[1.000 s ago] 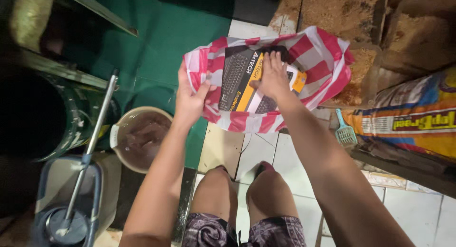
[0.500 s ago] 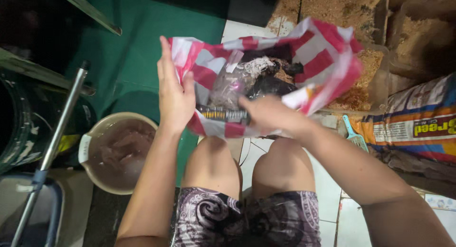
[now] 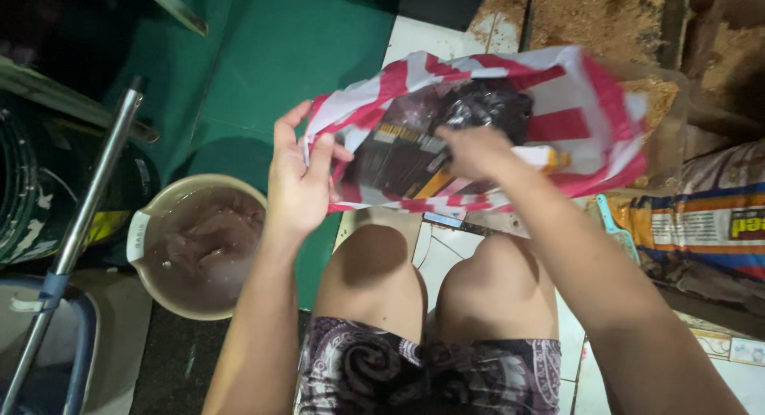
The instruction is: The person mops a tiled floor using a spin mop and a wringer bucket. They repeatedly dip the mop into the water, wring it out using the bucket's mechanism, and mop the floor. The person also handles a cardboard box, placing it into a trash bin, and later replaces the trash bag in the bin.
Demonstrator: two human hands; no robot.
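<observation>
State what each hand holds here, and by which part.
Left hand grips the red-and-white striped plastic bag by its left rim. Right hand reaches inside; its hold cannot be told.

striped bag [image 3: 590, 104], dark packet [image 3: 398, 156], printed sack [image 3: 709, 224]

Red-and-white striped bag [image 3: 590, 112], purple paisley shorts [image 3: 414, 367], green floor mat [image 3: 303, 64].
</observation>
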